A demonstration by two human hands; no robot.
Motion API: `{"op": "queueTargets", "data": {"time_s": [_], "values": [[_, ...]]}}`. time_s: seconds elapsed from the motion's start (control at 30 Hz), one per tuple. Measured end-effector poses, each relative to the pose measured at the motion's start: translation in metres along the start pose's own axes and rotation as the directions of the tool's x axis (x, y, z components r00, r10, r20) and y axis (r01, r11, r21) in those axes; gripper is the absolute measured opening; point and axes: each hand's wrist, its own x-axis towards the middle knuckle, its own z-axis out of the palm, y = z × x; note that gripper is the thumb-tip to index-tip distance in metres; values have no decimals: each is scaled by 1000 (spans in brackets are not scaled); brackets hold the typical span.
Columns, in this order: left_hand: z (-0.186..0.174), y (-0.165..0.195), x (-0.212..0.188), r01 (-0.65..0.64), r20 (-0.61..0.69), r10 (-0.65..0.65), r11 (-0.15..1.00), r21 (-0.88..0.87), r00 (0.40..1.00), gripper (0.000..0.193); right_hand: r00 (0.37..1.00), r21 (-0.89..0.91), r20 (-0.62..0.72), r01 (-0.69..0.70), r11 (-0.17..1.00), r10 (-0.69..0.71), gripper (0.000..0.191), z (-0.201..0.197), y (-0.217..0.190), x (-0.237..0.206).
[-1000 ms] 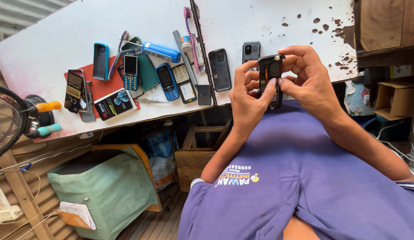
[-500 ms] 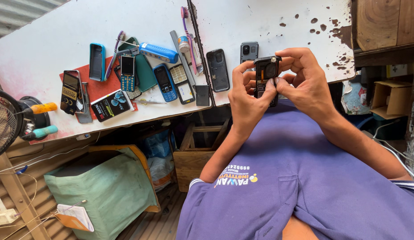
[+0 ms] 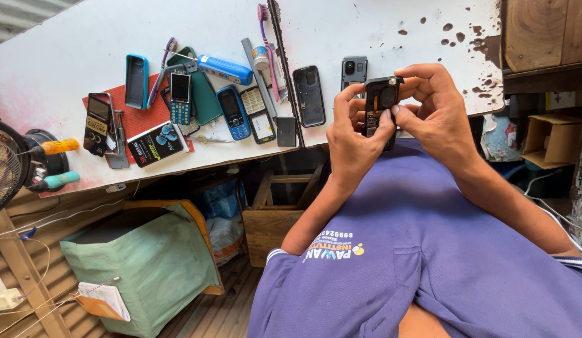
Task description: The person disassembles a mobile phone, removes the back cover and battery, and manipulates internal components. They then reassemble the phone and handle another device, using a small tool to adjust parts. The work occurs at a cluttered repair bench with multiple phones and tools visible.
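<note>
Both hands held one small black phone body (image 3: 379,103) above the near edge of the white worktable (image 3: 378,31), over the person's purple shirt (image 3: 428,263). The left hand (image 3: 353,141) closed round its lower part from the left, thumb laid against its face. The right hand (image 3: 438,112) gripped the top corner from the right, fingers curled over the upper edge. The lower half of the phone body was hidden behind the thumbs; its exposed parts were too small to identify. On the table just beyond lay a grey phone back (image 3: 354,70) and a black back cover (image 3: 308,95). Further left were a blue keypad phone (image 3: 232,112), a pink toothbrush (image 3: 269,47) and a red mat (image 3: 137,119). A fan (image 3: 3,172) was cut off at the left frame edge.
</note>
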Motion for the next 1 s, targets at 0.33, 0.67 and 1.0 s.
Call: {"op": "queueTargets", "data": {"time_s": [0.33, 0.67, 1.0], "values": [[-17, -23, -15, 168, 41, -164, 979, -114, 986, 52, 986, -3, 80, -149, 989, 149, 42, 2, 22, -7], [-61, -94, -59, 375, 125, -365, 773, -512, 923, 43, 878, -125, 289, -361, 924, 382, 39, 32, 66, -10], [-78, -99, -47, 327, 30, -391, 722, -610, 920, 40, 901, -857, 429, 386, 343, 57, 132, -8, 106, 68]]}}
